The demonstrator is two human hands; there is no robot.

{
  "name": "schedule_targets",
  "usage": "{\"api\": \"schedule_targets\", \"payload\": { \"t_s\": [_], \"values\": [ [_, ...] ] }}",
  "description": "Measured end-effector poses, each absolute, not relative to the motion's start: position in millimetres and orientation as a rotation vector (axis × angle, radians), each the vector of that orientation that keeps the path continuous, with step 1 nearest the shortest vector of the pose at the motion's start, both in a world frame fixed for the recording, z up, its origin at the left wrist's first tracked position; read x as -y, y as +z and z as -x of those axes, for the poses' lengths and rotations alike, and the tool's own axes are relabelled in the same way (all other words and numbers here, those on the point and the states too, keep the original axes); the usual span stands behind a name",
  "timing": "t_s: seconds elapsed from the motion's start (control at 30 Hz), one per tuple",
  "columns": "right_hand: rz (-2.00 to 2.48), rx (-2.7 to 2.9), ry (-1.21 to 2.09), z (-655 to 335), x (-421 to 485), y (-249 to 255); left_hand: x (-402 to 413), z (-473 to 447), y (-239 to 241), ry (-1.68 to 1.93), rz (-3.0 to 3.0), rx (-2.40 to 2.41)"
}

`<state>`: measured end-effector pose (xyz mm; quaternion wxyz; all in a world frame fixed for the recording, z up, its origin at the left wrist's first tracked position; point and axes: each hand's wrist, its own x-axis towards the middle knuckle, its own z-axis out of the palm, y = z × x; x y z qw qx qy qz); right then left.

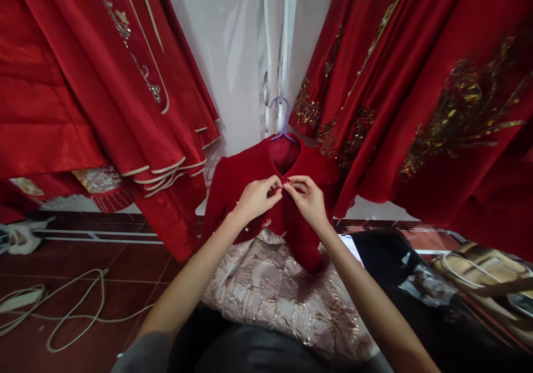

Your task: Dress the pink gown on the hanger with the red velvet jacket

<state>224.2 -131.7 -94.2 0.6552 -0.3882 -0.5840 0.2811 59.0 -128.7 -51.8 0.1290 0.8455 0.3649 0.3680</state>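
Observation:
A small red velvet jacket (233, 181) hangs on a purple hanger (282, 119) against the white wall, over a pale pink brocade skirt (275, 290). My left hand (256, 196) and my right hand (307, 196) meet at the jacket's front opening just below the collar. Both hands pinch the fabric edges together there with closed fingers. What sits between the fingertips is too small to make out.
Long red embroidered gowns hang at the left (104, 84) and at the right (416, 84). A white cable (75, 306) and a power strip (19, 301) lie on the dark red tiled floor. A black plastic-covered bundle (416, 284) and a gold object (487, 273) sit at right.

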Motion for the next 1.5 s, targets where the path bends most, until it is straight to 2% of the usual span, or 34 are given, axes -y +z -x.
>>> {"api": "schedule_targets", "payload": {
  "t_s": [0.4, 0.9, 1.2, 1.37, 1.5],
  "values": [
    [0.854, 1.249, 0.843, -225, 135, -96, 122, -58, -59, 1.075, -2.380, -0.999],
    [0.894, 1.462, 0.777, -238, 122, -86, 120, -61, -36, 0.802, -2.772, -1.116],
    [0.764, 1.637, 0.704, -215, 145, -114, 126, -82, -89, 1.294, -2.035, -1.103],
    [0.837, 1.809, 0.497, -206, 168, -130, 128, -87, -102, 1.357, -1.749, -1.052],
    [1.117, 1.769, 0.523, -229, 169, -123, 124, -90, -109, 1.319, -1.670, -1.140]
  ]
}}
